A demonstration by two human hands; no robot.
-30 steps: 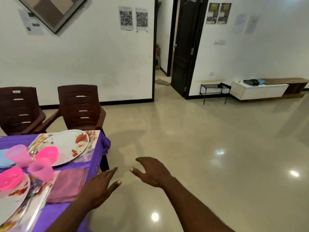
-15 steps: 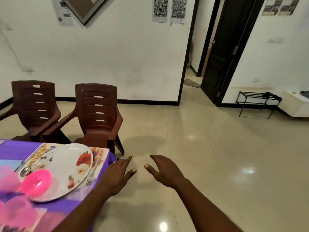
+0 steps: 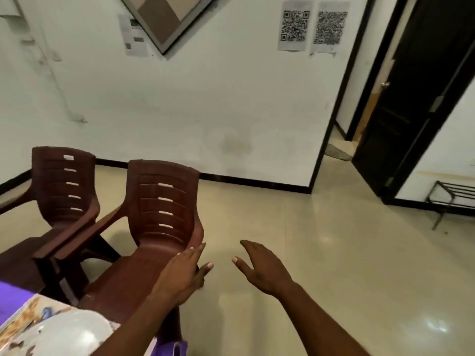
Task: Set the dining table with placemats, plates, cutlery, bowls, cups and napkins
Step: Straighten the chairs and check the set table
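Observation:
Only the corner of the purple-clothed table shows at the bottom left. On it lies a patterned placemat with a white floral plate. My left hand reaches forward with straight fingers, in front of the near brown chair, close to its back edge. My right hand is held out over the floor, fingers spread, holding nothing. The cups, bowls and napkins are out of view.
A second brown chair stands to the left of the near one, both against the table's far side. Glossy beige floor stretches to the right. A dark door and a low metal rack are at the right.
The view has swung up and left past the table's corner, so the pink cups and bowls dropped out of sight. Both hands stayed extended and empty, now near the closer chair.

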